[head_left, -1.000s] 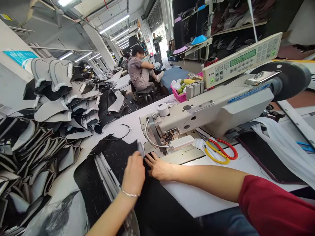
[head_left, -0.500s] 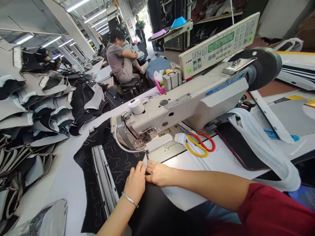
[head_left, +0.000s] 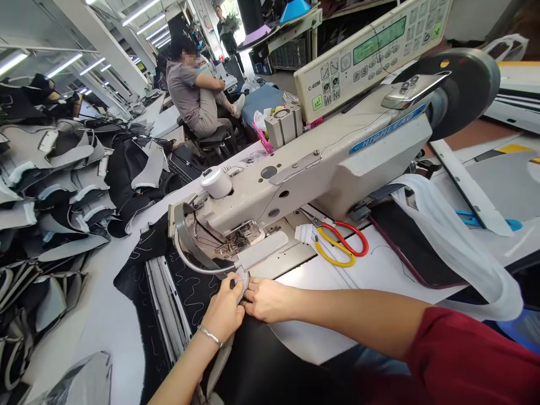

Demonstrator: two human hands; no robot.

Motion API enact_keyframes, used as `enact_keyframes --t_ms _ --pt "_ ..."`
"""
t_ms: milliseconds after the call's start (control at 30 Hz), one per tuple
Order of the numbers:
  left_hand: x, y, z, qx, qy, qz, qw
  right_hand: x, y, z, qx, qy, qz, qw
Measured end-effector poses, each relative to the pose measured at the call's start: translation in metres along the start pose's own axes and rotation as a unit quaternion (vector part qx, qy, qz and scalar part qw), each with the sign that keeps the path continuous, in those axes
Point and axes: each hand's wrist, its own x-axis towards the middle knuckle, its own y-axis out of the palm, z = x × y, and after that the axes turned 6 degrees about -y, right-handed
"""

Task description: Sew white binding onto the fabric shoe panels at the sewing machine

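A black quilted fabric panel [head_left: 192,281] with a grey strip lies on the table under the head of an industrial sewing machine [head_left: 295,174]. My left hand [head_left: 225,309] pinches a grey tape [head_left: 241,279] at the panel's edge, just below the needle area. My right hand [head_left: 265,299] presses on the fabric beside it, fingers curled toward the same tape. A bracelet sits on my left wrist.
Red and yellow scissors [head_left: 340,241] lie on the machine bed. Heaps of grey and black cut pieces [head_left: 54,185] fill the left. A white strap [head_left: 455,242] drapes at right. A person [head_left: 194,93] sits on a stool behind; a control panel [head_left: 371,48] tops the machine.
Both hands have shifted up toward the machine's needle area with the tape. The view has moved closer and left, and the panel sits further under the machine head.
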Motion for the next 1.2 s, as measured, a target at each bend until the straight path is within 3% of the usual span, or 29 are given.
enact_keyframes --t_ms 333,700,933,1200 --pt "0.002 0.012 0.002 -0.056 -0.015 -0.031 0.998 0.004 -0.008 0.001 0.027 0.014 0.048 0.998" --pt "0.015 0.008 -0.005 -0.058 -0.047 -0.043 0.996 0.001 -0.017 -0.015 0.045 0.033 0.082 0.995" --pt "0.027 -0.001 -0.015 -0.071 -0.043 -0.058 0.995 -0.003 -0.030 -0.031 0.042 0.048 0.099 0.993" --pt "0.030 0.003 -0.013 -0.083 -0.024 -0.071 0.994 -0.003 -0.034 -0.031 0.051 0.047 0.098 0.993"
